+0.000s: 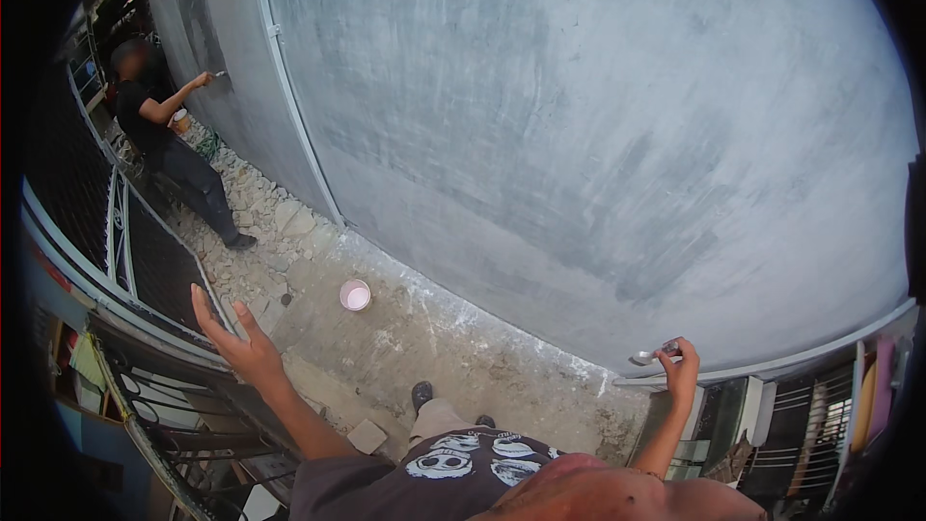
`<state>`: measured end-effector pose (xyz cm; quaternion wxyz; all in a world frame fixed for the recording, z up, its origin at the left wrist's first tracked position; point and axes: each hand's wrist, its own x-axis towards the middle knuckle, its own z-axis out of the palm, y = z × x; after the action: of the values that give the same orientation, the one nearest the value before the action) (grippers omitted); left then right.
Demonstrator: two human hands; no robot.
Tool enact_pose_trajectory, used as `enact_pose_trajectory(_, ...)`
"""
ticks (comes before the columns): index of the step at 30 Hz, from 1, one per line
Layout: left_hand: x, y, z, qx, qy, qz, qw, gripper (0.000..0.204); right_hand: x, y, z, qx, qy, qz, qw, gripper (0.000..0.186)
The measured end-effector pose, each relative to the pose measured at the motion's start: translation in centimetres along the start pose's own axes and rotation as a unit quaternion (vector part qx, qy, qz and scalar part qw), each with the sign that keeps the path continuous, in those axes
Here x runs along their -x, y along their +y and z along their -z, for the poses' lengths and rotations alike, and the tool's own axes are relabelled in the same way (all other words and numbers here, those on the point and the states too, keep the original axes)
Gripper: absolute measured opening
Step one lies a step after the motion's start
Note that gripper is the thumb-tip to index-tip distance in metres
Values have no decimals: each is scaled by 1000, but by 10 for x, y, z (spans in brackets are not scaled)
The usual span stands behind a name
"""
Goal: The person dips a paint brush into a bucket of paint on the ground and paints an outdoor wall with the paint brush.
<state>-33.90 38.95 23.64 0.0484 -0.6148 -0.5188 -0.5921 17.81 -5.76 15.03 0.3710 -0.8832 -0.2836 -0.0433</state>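
I have my right grip [682, 363] closed on a small hand tool [640, 359], fingers pinching its handle, pale end pointing left; in view it overlaps the foot of the grey wall [598, 135], though I can't tell whether they touch. I'd judge the tool light and stiff, slick if wet, best held at the handle. My right arm is bent and raised; my left grip [247, 355] is empty, fingers spread, out to the side. Beyond, a pale bucket [344, 291] stands on the concrete floor [328, 328].
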Motion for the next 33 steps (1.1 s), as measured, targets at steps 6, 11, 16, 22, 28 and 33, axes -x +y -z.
enact_pose_trajectory(6,-28,-44,-35,28,-11,-2,1000,52,-73,-144,1,1,-80,75,994,26)
enact_pose_trajectory(11,-58,-79,-69,3,-45,-24,999,49,-143,-305,45,46,-5,243,969,25)
enact_pose_trajectory(16,-92,-88,-76,-2,-55,-56,997,48,-188,-463,82,115,186,452,865,15)
enact_pose_trajectory(22,-115,-120,-93,26,-56,-68,996,48,-224,-601,121,167,283,601,729,16)
enact_pose_trajectory(28,-126,-157,-88,6,-55,-53,997,50,-299,-643,120,254,303,654,645,21)
enact_pose_trajectory(33,-134,-173,-89,7,-52,-41,998,51,-333,-637,94,306,272,662,628,20)
